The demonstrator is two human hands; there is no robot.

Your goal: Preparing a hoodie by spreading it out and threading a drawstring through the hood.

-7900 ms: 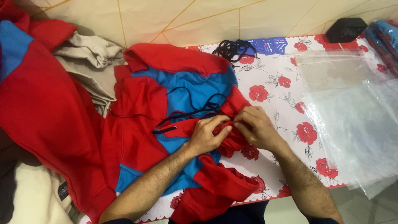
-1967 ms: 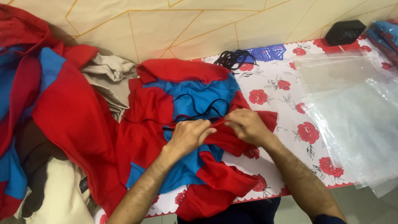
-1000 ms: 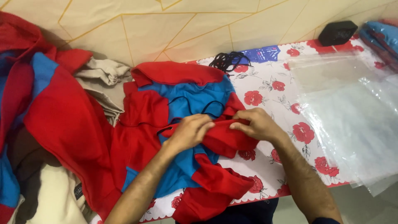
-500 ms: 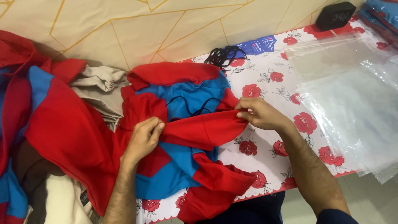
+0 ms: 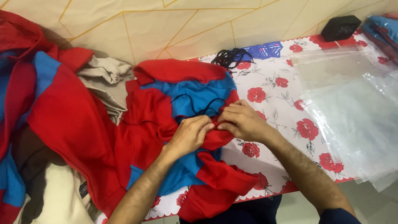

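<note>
**Red and blue hoodie bunched up on the flowery tabletop**

Hoodie point(image 5: 166, 124) in red and blue lies crumpled across the left end of the tabletop point(image 5: 282, 99), hood end up near the wall, one sleeve hanging off the front edge. Both hands meet over the middle of it: left hand point(image 5: 188, 135) and right hand point(image 5: 242, 120) are fingertip to fingertip, each pinching a fold of the red fabric. A thin black drawstring point(image 5: 199, 105) loops over the blue part just above them.

The surface is a white cloth with big red roses and a scalloped red border. A stack of clear plastic bags point(image 5: 352, 108) is spread over the right side, a tangle of black cords point(image 5: 230, 58) sits by the wall, and a small black box point(image 5: 340, 27) is in the far corner. More red and blue garments point(image 5: 54, 116) are heaped on the left with some beige cloth point(image 5: 105, 79). The wall point(image 5: 166, 25) behind is cream with thin gold lines.
</note>
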